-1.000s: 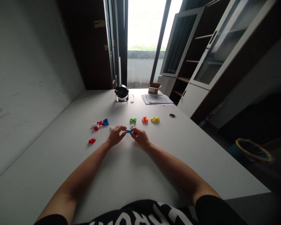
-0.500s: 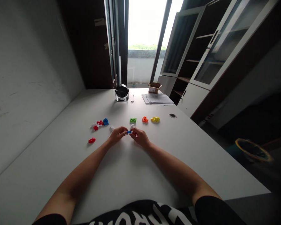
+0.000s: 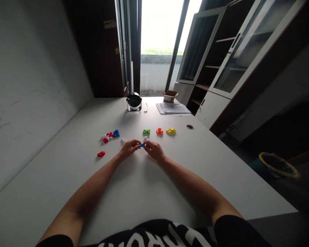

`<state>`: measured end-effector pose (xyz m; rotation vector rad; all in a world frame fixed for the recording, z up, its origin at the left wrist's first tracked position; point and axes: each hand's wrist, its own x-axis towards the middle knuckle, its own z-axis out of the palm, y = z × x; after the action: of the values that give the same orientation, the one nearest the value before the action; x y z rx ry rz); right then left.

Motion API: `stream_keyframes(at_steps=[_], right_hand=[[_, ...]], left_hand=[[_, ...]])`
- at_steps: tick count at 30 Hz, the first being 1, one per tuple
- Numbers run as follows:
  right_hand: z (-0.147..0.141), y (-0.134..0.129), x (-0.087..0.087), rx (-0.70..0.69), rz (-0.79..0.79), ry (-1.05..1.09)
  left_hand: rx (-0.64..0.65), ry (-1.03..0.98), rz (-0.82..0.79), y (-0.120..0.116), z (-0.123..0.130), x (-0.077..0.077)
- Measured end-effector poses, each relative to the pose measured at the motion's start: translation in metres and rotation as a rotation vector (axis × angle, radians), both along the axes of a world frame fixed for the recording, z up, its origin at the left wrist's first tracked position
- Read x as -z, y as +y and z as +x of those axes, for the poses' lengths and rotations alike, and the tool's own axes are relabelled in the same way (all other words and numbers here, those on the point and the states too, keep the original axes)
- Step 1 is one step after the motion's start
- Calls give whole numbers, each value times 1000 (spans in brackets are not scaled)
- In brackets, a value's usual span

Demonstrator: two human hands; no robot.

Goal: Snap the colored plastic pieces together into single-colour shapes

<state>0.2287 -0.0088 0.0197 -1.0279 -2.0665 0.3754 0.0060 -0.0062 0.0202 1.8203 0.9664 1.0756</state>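
The blue brick (image 3: pixel 142 145) is held above the middle of the worktop (image 3: pixel 144 185), though whether it touches the surface can't be told. Both grips are pressed in on it, the left hand (image 3: pixel 128 149) at its left end and the right hand (image 3: pixel 154 151) at its right. A small white brick (image 3: pixel 145 138) sits at 12 o'clock, just beyond the right fingertips. Compared with the frame half a second earlier, hands and brick have barely shifted.

Farther out at 12 o'clock lies a green brick (image 3: pixel 146 131), with an orange brick (image 3: pixel 159 131) and a yellow brick (image 3: pixel 170 131) toward 1 o'clock. A red-and-blue heap (image 3: pixel 109 136) lies at 9 to 10 o'clock, a lone red brick (image 3: pixel 101 154) at 9. Beyond, a round black device (image 3: pixel 134 102), papers (image 3: pixel 172 108) and a cardboard box (image 3: pixel 170 96) stand at the far edge.
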Motion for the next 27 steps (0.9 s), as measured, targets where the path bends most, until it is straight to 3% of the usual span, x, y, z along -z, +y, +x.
stream_keyframes(at_steps=[7,18,27], right_hand=[[-1,0,1,-3,-18,20],[-1,0,-1,-19,-9,5],[-2,0,-1,-2,-22,14]], left_hand=[[-83,76,119,0,-1,-2],[-39,46,61,-1,0,-2],[-65,79,128,-2,0,-5]])
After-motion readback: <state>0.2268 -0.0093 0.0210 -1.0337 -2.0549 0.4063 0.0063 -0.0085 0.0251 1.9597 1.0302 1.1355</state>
